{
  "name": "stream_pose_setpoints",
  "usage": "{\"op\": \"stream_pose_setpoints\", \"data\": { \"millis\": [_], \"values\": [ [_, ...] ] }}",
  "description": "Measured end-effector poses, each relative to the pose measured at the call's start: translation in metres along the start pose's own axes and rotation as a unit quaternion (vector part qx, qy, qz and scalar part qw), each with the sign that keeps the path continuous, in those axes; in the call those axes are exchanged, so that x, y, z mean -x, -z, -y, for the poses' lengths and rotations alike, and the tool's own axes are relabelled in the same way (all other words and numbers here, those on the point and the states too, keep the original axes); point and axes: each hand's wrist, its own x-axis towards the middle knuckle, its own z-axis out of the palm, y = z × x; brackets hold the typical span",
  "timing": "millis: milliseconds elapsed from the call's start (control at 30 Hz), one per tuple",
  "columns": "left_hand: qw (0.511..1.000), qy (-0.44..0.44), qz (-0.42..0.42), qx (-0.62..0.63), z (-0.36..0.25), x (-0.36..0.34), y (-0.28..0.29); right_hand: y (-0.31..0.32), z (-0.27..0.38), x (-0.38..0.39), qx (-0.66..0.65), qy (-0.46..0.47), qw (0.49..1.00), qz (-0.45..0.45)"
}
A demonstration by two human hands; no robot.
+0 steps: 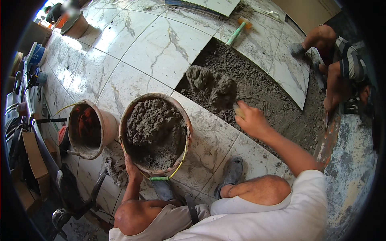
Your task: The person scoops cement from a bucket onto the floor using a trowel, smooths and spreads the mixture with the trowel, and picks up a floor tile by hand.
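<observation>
My right hand [252, 119] is closed round the handle of a trowel [238, 110], its blade hidden under a heap of wet grey mortar [211, 86]. The load hangs over a gap in the tiled floor where a grey mortar bed [267, 104] lies exposed. Close to my knees stands a round bucket [189, 120], more than half full of the same mortar, with a green grip [159, 178] on its yellow bail. My left hand [132, 168] grips the bucket's near left side; some of its fingers are hidden behind the wall.
Left of it, a second bucket [109, 126] with a dark inside tilts slightly. A mallet [237, 32] with a green handle lies beyond the gap. At right, a co-worker [333, 72] crouches by the bed. Boxes [35, 158] and a dark metal frame [76, 201] crowd the left.
</observation>
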Motion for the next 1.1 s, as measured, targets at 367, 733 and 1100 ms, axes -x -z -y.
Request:
{"op": "stream_pose_setpoints", "data": {
  "millis": [367, 733, 1100],
  "values": [
    [0.968, -0.05, 0.218, 0.109, -0.022, -0.031, -0.032, 0.036, -0.003, 0.017, 0.084, -0.023, 0.993, -0.082],
    [0.99, -0.108, 0.08, 0.035, -0.02, -0.013, -0.047, -0.065, 0.193, -0.025, 0.155, 0.097, 0.936, 0.302],
    [0.986, -0.109, 0.092, 0.091, -0.002, -0.01, -0.033, -0.071, 0.197, 0.016, -0.176, -0.086, 0.9, 0.389]
  ]
}}
